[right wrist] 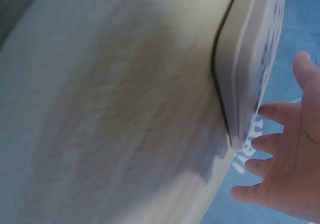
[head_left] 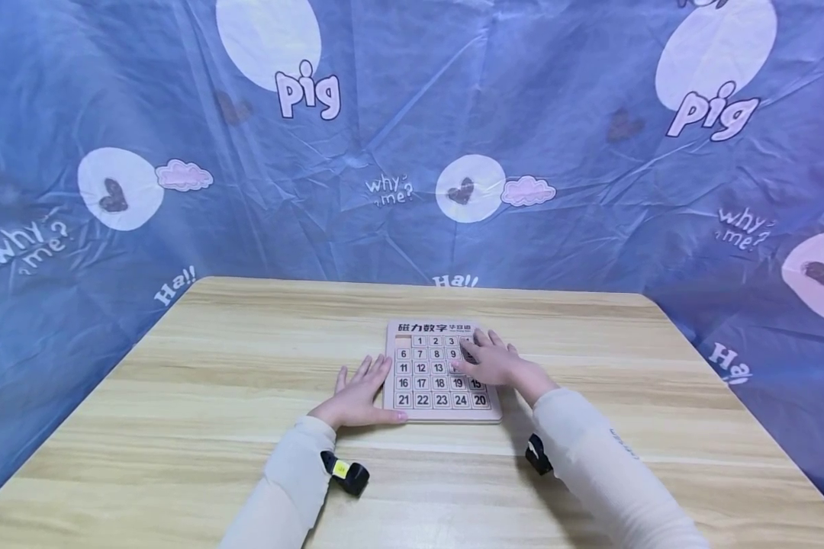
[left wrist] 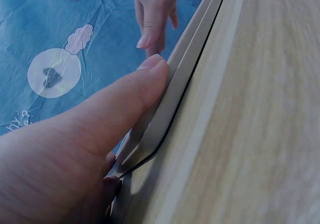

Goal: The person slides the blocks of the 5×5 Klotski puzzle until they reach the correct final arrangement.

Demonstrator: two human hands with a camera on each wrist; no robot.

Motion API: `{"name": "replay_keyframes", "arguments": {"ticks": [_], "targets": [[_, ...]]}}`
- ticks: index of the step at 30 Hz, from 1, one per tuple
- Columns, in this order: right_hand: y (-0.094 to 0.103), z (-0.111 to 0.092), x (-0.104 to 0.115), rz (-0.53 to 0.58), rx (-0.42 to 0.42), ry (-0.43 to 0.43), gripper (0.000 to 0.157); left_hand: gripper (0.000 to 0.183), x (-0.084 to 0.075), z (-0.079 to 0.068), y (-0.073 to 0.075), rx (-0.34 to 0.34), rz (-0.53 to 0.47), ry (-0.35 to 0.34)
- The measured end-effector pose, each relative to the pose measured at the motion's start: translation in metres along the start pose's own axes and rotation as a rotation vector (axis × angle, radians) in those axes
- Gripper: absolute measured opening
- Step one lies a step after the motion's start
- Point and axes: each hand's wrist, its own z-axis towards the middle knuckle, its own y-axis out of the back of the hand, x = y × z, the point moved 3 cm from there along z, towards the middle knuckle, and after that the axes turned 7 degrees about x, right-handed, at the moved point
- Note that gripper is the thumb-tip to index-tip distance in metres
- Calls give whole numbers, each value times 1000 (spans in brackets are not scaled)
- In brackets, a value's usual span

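A number slide puzzle point(head_left: 426, 415) lies flat on the table, its dark numbered tiles in rows under a printed title. The top-left slot point(head_left: 403, 342) holds no tile and shows bare wood. My left hand point(head_left: 360, 396) rests at the puzzle's near left corner, fingers straight along the left side and thumb point(left wrist: 150, 78) on the front rim. Over the right-hand columns, my right hand point(head_left: 490, 362) spreads its fingers and covers some upper-right tiles. In the right wrist view, the index fingertip of that hand point(right wrist: 290, 154) comes right at the puzzle's face.
The pale wood-grain table point(head_left: 247, 343) spreads out on all sides of the puzzle. A blue printed sheet point(head_left: 384, 137) hangs behind it and along both sides. Black wrist straps point(head_left: 346, 473) sit on both sleeves.
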Motion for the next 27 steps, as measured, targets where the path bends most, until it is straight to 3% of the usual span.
{"name": "replay_keyframes", "arguments": {"ticks": [10, 27], "targets": [[-3, 5, -3, 12, -40, 14, 64, 103, 0, 1, 0, -2, -5, 5], [-8, 12, 10, 19, -25, 43, 62, 102, 0, 1, -1, -2, 1, 7]]}}
